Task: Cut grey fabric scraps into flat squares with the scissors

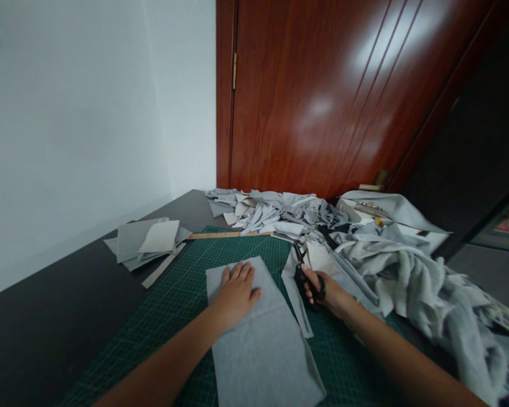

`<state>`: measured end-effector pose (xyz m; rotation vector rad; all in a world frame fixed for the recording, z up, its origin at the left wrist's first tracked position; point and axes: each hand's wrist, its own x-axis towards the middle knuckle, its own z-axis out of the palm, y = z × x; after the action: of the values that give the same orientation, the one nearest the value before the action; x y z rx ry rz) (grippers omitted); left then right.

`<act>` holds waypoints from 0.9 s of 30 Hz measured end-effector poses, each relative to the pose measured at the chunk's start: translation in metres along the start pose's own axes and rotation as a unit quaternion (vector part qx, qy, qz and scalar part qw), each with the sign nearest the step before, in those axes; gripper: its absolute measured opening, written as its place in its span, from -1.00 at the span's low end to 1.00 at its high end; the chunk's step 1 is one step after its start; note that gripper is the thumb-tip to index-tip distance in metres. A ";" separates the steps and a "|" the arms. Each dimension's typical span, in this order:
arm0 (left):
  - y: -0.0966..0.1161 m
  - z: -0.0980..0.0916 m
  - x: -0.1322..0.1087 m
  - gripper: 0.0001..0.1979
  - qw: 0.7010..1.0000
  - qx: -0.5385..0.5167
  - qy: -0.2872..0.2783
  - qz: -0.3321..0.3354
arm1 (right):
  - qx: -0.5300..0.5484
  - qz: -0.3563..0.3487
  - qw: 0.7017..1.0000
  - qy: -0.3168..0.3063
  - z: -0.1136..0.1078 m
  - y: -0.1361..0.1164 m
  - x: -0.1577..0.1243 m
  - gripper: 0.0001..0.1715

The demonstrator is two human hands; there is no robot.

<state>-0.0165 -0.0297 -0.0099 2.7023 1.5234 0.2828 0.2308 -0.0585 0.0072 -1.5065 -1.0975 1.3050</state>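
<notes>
A light grey piece of fabric (pixel 267 350) lies on a green cutting mat (pixel 173 316), running down to the bottom edge of the view. My left hand (pixel 237 294) rests flat on its upper part, fingers stretched out. To the right, my right hand (pixel 322 288) holds black-handled scissors (pixel 300 274), their blades pointing up and away and slightly apart. Beneath and beside the scissors lies a narrow grey fabric strip (pixel 299 311), separate from the larger piece.
Behind the mat lies a heap of grey and white fabric scraps (pixel 275 212). Bunched grey cloth (pixel 419 277) fills the right side. Flat fabric pieces (pixel 148 243) are stacked at the left on the dark table (pixel 59 305). A wooden door (pixel 305 102) stands behind.
</notes>
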 end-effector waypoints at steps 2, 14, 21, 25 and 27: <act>-0.004 -0.001 0.003 -0.46 1.000 0.001 0.006 -0.003 | 0.024 -0.014 1.000 -0.009 -0.003 0.004 -0.002 -0.39; -0.023 -0.013 0.014 -0.79 0.994 -0.002 0.074 -0.076 | 0.102 -0.083 0.991 -0.034 -0.008 0.020 -0.004 -0.31; -0.051 -0.018 0.016 -0.90 0.939 -0.206 0.210 -0.179 | 0.093 -0.101 0.990 -0.016 -0.005 0.025 0.000 -0.31; -0.087 -0.033 0.011 -0.87 0.860 -0.259 0.355 -0.261 | 0.097 -0.107 0.990 -0.011 -0.002 0.025 0.002 -0.29; -0.097 -0.039 0.008 -0.83 0.833 -0.269 0.411 -0.255 | 0.100 -0.110 0.989 -0.010 -0.001 0.025 0.003 -0.28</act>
<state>-0.1015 0.0250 0.0183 1.6795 1.8387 1.6895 0.2346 -0.0625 -0.0176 -1.1914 -1.0772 1.2396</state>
